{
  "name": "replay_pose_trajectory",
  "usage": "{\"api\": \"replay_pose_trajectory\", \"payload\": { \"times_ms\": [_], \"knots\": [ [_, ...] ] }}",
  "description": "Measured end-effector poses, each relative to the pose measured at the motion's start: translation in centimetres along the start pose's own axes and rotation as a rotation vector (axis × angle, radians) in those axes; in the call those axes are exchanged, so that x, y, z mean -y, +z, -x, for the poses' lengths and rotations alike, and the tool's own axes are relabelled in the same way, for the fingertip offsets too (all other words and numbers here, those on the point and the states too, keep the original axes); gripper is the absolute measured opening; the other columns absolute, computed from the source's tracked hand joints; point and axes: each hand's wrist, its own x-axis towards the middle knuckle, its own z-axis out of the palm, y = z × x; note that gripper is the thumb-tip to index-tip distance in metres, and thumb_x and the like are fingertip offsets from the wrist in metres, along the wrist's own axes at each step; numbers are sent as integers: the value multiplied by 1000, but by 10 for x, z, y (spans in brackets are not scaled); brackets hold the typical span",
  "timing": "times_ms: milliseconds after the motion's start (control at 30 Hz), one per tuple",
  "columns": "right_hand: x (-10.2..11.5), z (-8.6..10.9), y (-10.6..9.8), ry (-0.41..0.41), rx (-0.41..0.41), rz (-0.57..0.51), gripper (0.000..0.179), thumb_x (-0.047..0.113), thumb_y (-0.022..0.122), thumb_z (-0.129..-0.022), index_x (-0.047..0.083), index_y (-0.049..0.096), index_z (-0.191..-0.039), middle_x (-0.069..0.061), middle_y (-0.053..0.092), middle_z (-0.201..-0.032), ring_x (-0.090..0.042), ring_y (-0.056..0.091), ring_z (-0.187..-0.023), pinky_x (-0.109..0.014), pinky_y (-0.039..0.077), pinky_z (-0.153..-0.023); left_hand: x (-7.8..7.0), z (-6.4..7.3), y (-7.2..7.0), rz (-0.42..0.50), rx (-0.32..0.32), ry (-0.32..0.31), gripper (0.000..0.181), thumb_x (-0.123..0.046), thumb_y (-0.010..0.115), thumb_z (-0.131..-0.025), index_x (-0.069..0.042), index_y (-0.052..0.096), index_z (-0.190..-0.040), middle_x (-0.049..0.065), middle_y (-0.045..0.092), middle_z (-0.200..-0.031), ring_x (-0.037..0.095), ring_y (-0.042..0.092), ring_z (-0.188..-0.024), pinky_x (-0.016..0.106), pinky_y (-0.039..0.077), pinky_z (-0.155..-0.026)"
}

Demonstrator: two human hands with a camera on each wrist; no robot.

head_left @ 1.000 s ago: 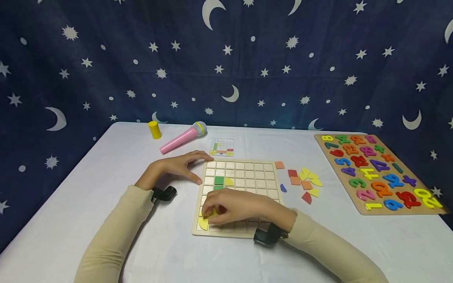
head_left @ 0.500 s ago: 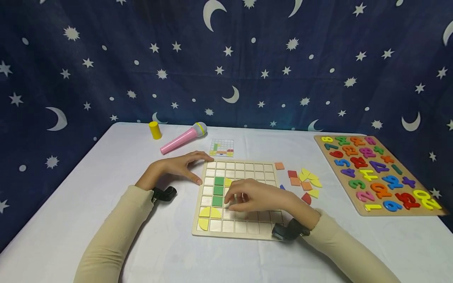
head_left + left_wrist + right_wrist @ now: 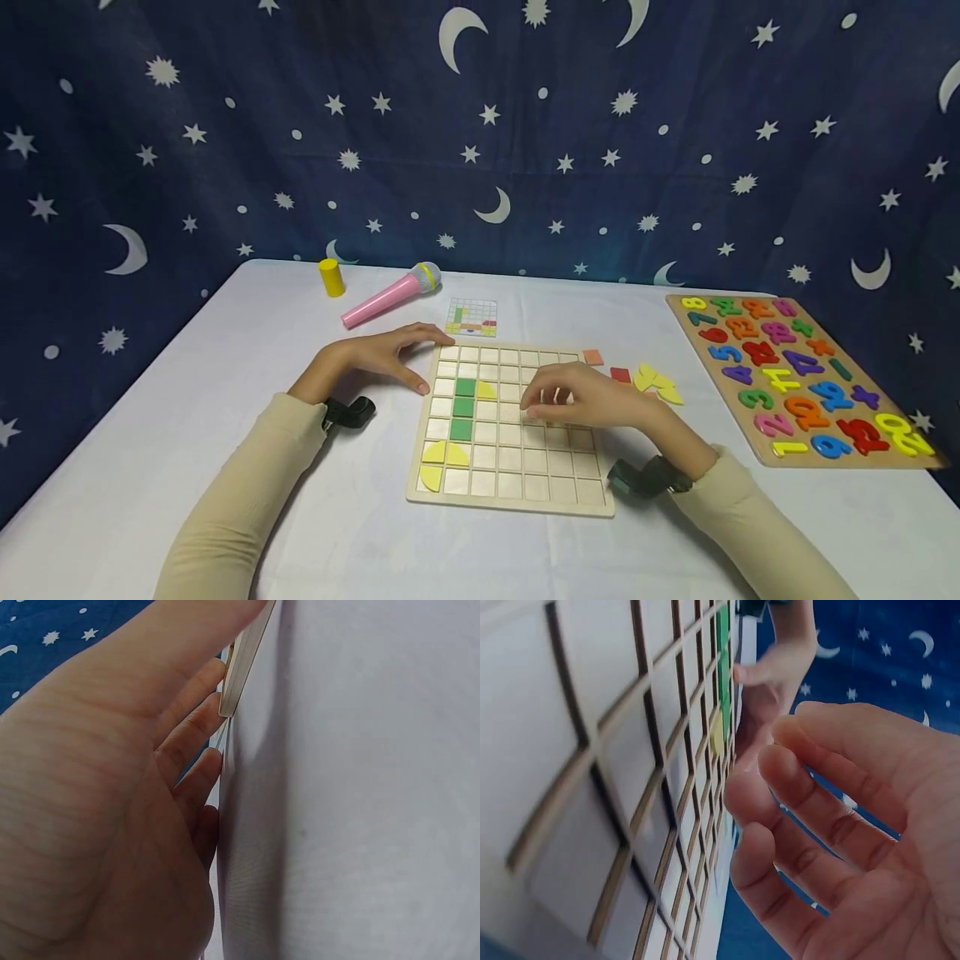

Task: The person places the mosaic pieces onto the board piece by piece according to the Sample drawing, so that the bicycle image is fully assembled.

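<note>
A wooden grid board (image 3: 510, 459) lies on the table. My left hand (image 3: 384, 353) rests at its far left corner, fingertips and thumb touching the edge, fingers relaxed. Over the board's right half hovers my right hand (image 3: 588, 395); its fingers are loosely curled, with nothing visible between them in the right wrist view. Green squares (image 3: 463, 407) form a column on the board. Beside their top sits a yellow quarter-circle (image 3: 487, 390), and several yellow rounded pieces (image 3: 456, 454) lie near the lower left corner. A small pattern card (image 3: 472, 317) lies behind the board.
Right of the board lie loose yellow pieces (image 3: 654, 381), a red square (image 3: 620, 375) and an orange square (image 3: 593, 357); my right hand hides others. A number board (image 3: 795, 375) stands farther right. A pink toy microphone (image 3: 390, 296) and a yellow cylinder (image 3: 332, 277) lie back left.
My right hand has left the yellow pieces at the board's lower left and moved right and away across the grid, uncovering the green column. The left hand has stayed at the corner.
</note>
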Motion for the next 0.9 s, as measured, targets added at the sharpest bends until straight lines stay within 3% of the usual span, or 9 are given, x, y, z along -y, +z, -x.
{"api": "replay_pose_trajectory", "payload": {
  "times_ms": [267,600,833,900],
  "knots": [
    [-12,10,-18,55,-36,-2,16,20,69,-92,9,72,-104,5,66,-97,-13,58,-85,-28,54,-76,-1,-1,0,-7,0,-2,82,-30,82,-79,-18,40,-149,7,30,-155,29,19,-144,55,11,-118],
    [-26,38,-50,148,-110,-10,19,16,66,-94,5,70,-109,0,69,-103,-16,61,-90,-29,54,-82,1,0,0,-9,1,-5,83,-31,82,-79,-19,39,-149,7,30,-155,29,19,-143,56,13,-117],
    [-43,56,-68,244,-109,-67,23,14,66,-93,2,68,-113,-12,71,-93,-27,64,-84,-29,54,-80,1,-1,1,-9,-3,-1,82,-30,82,-79,-18,40,-149,7,30,-154,29,20,-143,56,13,-117],
    [-47,58,-70,265,-115,-65,23,14,67,-93,1,68,-112,-12,70,-97,-26,63,-87,-28,54,-78,1,-1,1,-8,-5,-3,82,-30,83,-79,-18,40,-149,7,30,-154,29,20,-143,56,14,-117]
  ]
}}
